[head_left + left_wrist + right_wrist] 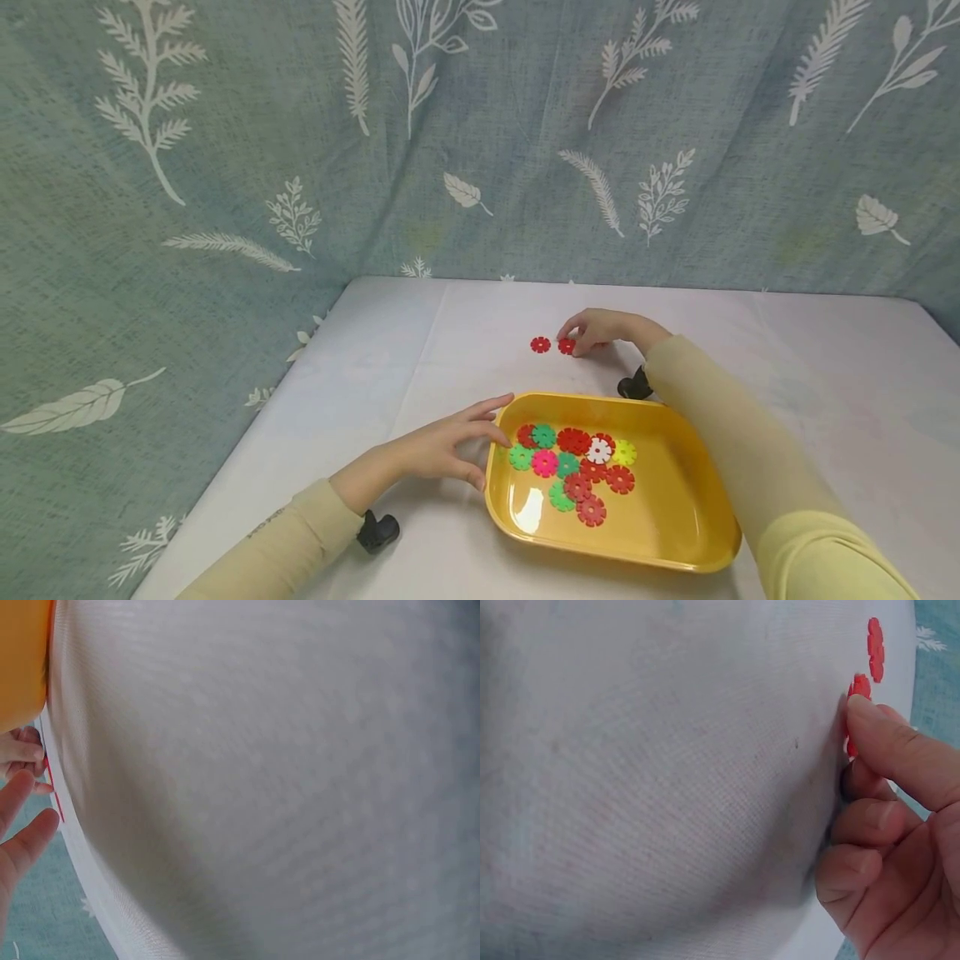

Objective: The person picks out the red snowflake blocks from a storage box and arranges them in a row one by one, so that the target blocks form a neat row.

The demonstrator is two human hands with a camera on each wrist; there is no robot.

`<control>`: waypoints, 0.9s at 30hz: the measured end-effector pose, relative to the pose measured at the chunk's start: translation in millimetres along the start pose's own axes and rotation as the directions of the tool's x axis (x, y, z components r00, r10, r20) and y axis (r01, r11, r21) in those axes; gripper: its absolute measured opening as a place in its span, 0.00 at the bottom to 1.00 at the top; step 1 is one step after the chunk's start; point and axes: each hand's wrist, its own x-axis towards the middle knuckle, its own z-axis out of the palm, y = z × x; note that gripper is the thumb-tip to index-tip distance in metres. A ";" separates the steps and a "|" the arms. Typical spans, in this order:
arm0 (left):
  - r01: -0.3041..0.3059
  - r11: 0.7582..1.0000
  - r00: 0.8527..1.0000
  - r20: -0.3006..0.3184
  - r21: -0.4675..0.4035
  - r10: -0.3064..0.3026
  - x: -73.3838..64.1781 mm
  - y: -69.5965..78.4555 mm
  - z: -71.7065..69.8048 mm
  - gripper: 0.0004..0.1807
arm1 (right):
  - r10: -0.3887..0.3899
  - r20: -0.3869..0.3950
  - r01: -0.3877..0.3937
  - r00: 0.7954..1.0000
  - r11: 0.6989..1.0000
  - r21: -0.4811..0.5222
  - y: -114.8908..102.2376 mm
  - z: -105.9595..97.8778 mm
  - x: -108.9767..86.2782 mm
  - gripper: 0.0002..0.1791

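Observation:
My right hand (600,327) pinches a red flower-shaped plastic disc (566,346) by its edge, right at the white table surface. Just left of it, a second red disc (540,344) lies flat. In the right wrist view the thumb overlaps the pinched disc (862,685), while the other fingers curl beneath. My left hand (442,442) is at the left rim of a yellow tray (667,500), fingers spread and thumb apart. Inside the tray lie several flower-shaped discs, among them red, green, a pink one (544,463), a white one (598,451) and a yellow one (624,452).
A grey-green cloth (480,225) with white leaf prints hangs behind the table (390,350) and along its left side. Black wrist devices show at the left cuff (378,532) and the right cuff (635,385). My right forearm (727,417) passes over the tray's right side.

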 end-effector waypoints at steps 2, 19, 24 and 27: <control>0.001 1.000 1.000 0.001 0.006 -0.001 0.1 -0.4 -0.2 0.29 | -0.002 -0.008 0.001 1.000 1.000 -0.023 -1.1 0.3 -0.7 0.20; -0.015 1.000 1.000 0.000 0.000 0.015 0.4 -1.5 -0.8 0.29 | -0.054 0.010 0.054 0.999 0.993 -0.105 -2.4 0.5 -2.9 0.21; -0.015 1.000 1.000 0.003 -0.003 0.015 0.6 -1.1 -0.1 0.29 | -0.091 0.032 0.093 0.995 0.991 -0.100 -3.3 -8.6 -7.8 0.23; -0.016 1.000 1.000 0.001 -0.006 0.017 0.6 -0.6 0.0 0.29 | -0.121 0.011 0.122 0.993 0.989 -0.085 -6.7 -19.8 -16.8 0.23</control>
